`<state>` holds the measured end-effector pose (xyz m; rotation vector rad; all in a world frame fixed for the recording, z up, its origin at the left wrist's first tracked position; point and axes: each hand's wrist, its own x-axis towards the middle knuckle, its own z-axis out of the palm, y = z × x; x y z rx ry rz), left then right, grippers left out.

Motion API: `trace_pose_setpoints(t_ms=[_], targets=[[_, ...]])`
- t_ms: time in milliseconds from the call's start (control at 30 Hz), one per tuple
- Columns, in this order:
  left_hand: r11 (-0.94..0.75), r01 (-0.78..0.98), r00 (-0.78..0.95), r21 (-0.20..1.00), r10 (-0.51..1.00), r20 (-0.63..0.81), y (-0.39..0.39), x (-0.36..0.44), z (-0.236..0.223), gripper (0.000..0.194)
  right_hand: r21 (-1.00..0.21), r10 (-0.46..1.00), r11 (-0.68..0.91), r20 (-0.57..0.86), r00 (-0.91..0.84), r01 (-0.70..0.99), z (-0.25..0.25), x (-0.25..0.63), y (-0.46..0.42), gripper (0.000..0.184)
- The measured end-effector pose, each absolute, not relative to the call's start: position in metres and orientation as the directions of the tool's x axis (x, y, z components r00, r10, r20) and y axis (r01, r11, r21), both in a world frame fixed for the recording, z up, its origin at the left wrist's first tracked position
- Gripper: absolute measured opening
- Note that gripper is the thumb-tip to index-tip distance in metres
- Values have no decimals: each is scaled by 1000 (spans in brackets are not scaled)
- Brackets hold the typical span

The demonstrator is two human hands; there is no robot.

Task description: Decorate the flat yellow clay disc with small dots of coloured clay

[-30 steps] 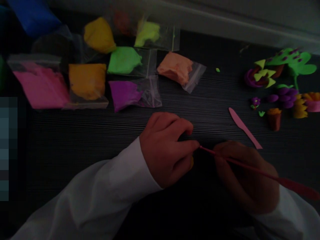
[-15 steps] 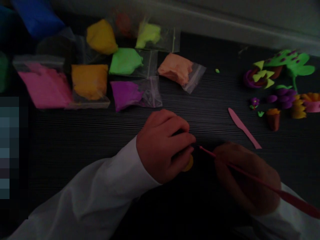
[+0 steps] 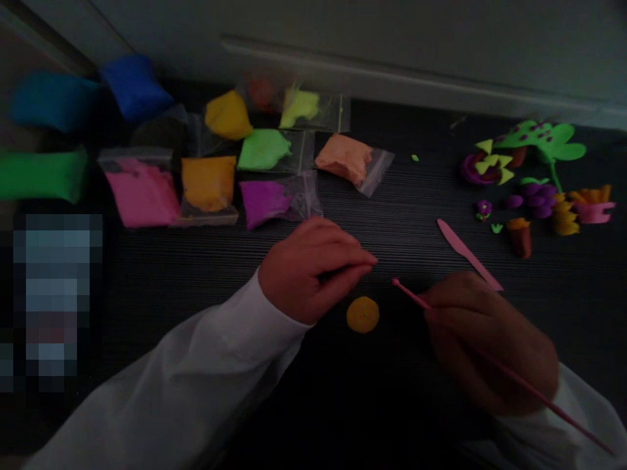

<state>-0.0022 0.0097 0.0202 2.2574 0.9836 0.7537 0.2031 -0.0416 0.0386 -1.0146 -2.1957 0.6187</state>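
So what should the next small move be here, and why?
Probably bring the ball-tipped tool to the yellow disc: the right hand holds it with the tip near the disc, and the left hand leaves the disc uncovered.

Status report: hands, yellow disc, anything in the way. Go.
Right hand grips pink ball-tipped tool; left hand shows no held object. Yellow disc uncovered, between hands. Pink knife lies close beyond right hand.

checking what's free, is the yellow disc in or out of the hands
Out: the yellow disc lies on the table, its whole outline showing.
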Motion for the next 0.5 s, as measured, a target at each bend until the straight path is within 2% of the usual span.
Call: trace_pose_setpoints(t_ms=[133, 333, 433, 500], targets=[[-569, 513, 536, 642, 797, 278, 12, -8, 14, 14, -662, 824, 548, 319, -469, 511, 33, 207, -44, 34], [-512, 548, 514, 662, 830, 217, 16, -21, 17, 16, -707, 842, 515, 314, -438, 484, 27, 211, -47, 38], [-400, 558, 389, 727, 900, 196, 15, -26, 23, 16, -706, 843, 513, 308, -441, 488, 25, 212, -48, 38], [-290, 498, 277, 817, 946, 167, 14, -28, 27, 16, -698, 839, 522, 317, -442, 490, 24, 213, -49, 37]])
